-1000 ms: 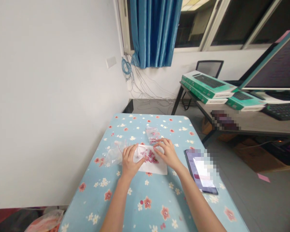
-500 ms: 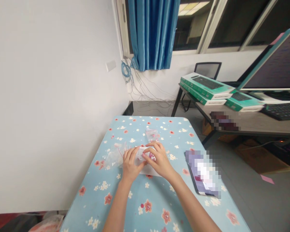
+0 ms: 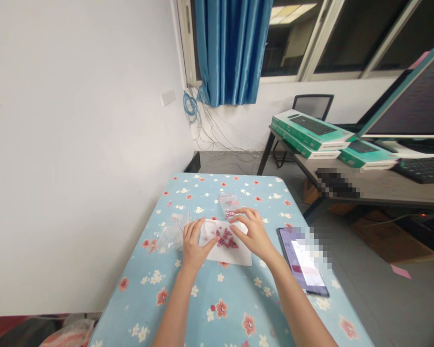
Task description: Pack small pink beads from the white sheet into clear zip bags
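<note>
A heap of small pink-red beads [image 3: 226, 238] lies on a white sheet of paper [image 3: 235, 255] on the blue flowered table [image 3: 217, 299]. My left hand [image 3: 193, 243] rests at the sheet's left edge, its fingers curled against the paper. My right hand [image 3: 250, 232] sits at the sheet's right side, fingers bent with the tips at the far edge of the bead heap. Whether either hand pinches a bead I cannot make out. A small clear bag with pink beads [image 3: 228, 204] lies just beyond the sheet.
Empty clear plastic bags [image 3: 169, 232] lie left of my left hand. A phone [image 3: 304, 267] lies on the table to the right. Beyond stand a desk [image 3: 369, 182] with green keyboard boxes [image 3: 311, 130], a monitor [image 3: 412, 103], a chair and a blue curtain.
Half a second ago both hands were pressed together over the beads. They have moved apart, and the bead heap shows between them again.
</note>
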`<move>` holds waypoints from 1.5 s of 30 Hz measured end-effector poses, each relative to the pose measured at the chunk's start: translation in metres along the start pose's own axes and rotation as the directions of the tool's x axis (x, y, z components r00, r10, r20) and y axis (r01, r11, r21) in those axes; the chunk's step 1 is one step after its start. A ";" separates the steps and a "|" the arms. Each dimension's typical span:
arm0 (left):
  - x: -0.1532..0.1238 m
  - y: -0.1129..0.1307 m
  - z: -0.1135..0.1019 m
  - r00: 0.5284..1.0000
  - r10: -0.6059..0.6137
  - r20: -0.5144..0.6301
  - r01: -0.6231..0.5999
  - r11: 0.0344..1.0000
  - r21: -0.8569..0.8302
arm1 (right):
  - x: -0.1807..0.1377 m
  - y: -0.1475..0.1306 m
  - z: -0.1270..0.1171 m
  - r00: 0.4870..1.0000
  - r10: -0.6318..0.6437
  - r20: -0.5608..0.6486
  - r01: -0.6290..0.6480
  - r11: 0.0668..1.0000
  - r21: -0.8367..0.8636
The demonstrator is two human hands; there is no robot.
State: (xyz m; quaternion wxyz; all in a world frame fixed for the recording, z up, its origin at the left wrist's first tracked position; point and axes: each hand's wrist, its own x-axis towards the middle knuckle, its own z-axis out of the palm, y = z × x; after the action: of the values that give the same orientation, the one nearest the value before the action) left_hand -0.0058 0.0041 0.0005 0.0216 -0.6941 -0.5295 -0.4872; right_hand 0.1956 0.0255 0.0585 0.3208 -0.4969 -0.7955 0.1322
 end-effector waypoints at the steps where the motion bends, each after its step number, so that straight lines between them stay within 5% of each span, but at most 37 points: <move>1: 0.000 0.000 0.000 1.000 -0.008 -0.007 0.008 1.000 -0.004 | -0.001 0.004 -0.002 0.999 0.026 0.046 -0.023 0.998 -0.056; 6: 0.000 -0.001 0.001 1.000 -0.023 -0.016 0.023 1.000 -0.015 | -0.005 0.015 -0.003 0.960 0.139 0.243 -0.092 0.977 -0.193; 12: 0.001 0.000 0.000 1.000 -0.021 -0.019 0.021 1.000 -0.015 | -0.007 0.014 0.003 0.940 0.121 0.319 -0.060 0.979 -0.195; 45: 0.000 0.000 0.000 1.000 -0.007 -0.004 0.007 1.000 -0.007 | -0.006 0.008 0.013 0.940 0.170 0.296 -0.104 0.969 -0.225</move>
State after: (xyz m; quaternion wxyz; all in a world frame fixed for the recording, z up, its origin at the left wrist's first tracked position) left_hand -0.0053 0.0043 0.0005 0.0182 -0.6914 -0.5301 -0.4905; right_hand 0.1948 0.0255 0.0418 0.1274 -0.5545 -0.8089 0.1480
